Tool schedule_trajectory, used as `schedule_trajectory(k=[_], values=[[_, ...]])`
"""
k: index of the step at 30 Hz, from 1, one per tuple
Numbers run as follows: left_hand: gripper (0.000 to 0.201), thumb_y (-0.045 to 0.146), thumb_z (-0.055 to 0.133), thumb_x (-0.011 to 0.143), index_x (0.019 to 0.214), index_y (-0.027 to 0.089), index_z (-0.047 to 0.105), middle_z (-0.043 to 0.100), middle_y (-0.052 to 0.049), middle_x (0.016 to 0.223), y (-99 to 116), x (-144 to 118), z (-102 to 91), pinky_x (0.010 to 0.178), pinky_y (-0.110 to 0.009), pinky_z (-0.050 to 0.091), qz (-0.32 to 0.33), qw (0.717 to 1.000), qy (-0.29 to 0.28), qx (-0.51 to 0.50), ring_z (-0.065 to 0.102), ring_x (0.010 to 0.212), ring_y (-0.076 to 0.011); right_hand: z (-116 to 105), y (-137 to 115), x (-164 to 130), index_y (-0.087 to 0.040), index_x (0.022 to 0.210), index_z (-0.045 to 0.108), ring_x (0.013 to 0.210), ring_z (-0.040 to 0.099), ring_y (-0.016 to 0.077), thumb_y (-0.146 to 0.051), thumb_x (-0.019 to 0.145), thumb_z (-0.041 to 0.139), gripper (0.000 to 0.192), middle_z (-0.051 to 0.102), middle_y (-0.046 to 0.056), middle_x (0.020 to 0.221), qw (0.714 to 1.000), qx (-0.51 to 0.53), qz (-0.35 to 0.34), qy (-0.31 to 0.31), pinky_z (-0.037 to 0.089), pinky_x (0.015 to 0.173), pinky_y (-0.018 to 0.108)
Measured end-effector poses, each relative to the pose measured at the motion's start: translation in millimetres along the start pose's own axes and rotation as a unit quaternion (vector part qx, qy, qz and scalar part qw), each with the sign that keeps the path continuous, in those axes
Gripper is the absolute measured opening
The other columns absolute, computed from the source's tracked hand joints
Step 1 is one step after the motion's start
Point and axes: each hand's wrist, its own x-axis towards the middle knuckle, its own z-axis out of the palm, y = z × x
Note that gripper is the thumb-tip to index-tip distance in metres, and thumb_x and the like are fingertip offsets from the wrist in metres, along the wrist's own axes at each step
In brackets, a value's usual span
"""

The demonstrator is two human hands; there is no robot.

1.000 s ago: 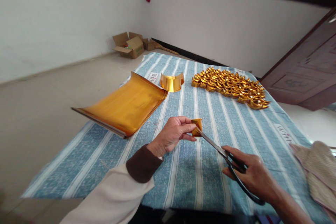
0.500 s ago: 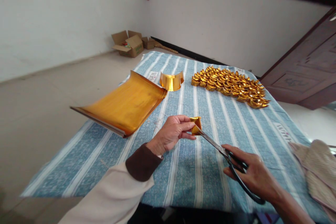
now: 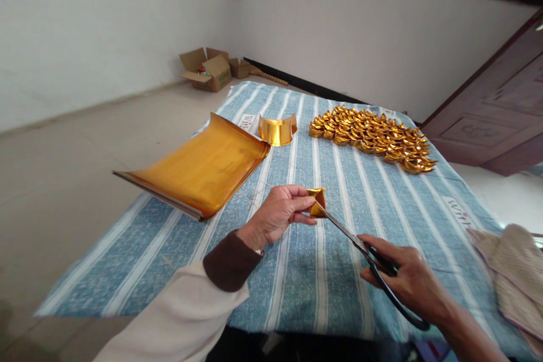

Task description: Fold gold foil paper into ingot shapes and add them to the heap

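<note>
My left hand (image 3: 283,210) pinches a small folded piece of gold foil paper (image 3: 319,199) between thumb and fingers, above the striped cloth. My right hand (image 3: 409,280) grips a pair of black-handled scissors (image 3: 345,230) by its loops. The scissors' tips touch the folded gold foil paper beside my left thumb, and the exact spot of the tips is partly hidden by the thumb. Farther off lies a stack of large gold sheets (image 3: 203,164), curling at its edges. Beside it stands a smaller curved gold sheet (image 3: 278,131).
Many folded gold foil pieces (image 3: 369,136) sit in rows at the far right of the blue striped tablecloth (image 3: 254,288). A beige cloth (image 3: 515,283) lies at the right edge. On the floor beyond are an open cardboard box (image 3: 212,73) and a wooden door (image 3: 492,102).
Almost nothing differs. Both hands, the scissors and the folded gold foil paper hold nearly the same position, and the view has shifted very slightly.
</note>
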Motion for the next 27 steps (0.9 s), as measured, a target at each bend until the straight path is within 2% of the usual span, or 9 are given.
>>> schedule_trajectory(k=[8,27], values=[[0.006,0.008,0.07,0.08,0.078,0.008,0.065,0.068,-0.005,0.077,-1.9,0.4,-0.9,0.054,-0.022,0.059,0.01,1.0,-0.004,-0.009,0.069,0.067,-0.0145,2.7,1.2,-0.5,-0.014,0.118,0.069,0.051,0.05,0.0135,-0.05,0.073,0.067,0.057,0.057,-0.004,0.057,1.0,0.0,-0.014,0.013,0.044,0.053,0.027],[0.005,0.007,0.069,0.081,0.078,0.008,0.065,0.067,-0.004,0.076,-0.6,0.4,-0.8,0.054,-0.022,0.058,0.011,1.0,-0.008,-0.016,0.068,0.066,-0.0137,3.2,0.8,-0.8,-0.016,0.113,0.072,0.047,0.044,0.0121,-0.051,0.071,0.067,0.055,0.051,-0.005,0.052,1.0,0.003,0.003,0.015,0.038,0.047,0.025]])
